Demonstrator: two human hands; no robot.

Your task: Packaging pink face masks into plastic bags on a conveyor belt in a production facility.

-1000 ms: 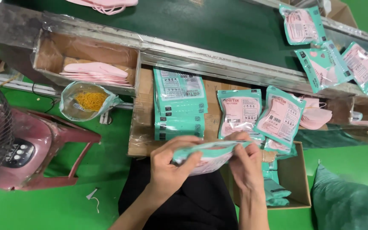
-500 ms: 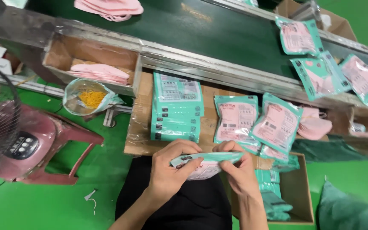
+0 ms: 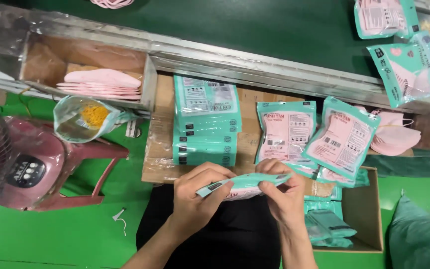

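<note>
Both of my hands hold one flat teal packet [image 3: 247, 183] with a pink mask inside, seen edge-on over my dark lap. My left hand [image 3: 197, 197] pinches its left end, and my right hand [image 3: 284, 197] grips its right end. Just beyond my hands, a stack of teal packets [image 3: 206, 119] lies on a cardboard-topped board [image 3: 158, 144]. Two more pink-and-teal packets [image 3: 285, 130] [image 3: 342, 137] lean beside that stack.
A cardboard tray holds stacked pink masks [image 3: 103, 82] at the left. A dark green conveyor belt [image 3: 235, 25] runs across the top, with packets [image 3: 409, 67] at its right. A brown box [image 3: 362, 214] of teal packets sits by my right arm. A pink stool [image 3: 41, 169] and a fan stand left.
My hands have turned the packet flatter and more edge-on, and closed in on its two ends. The view has moved slightly closer.
</note>
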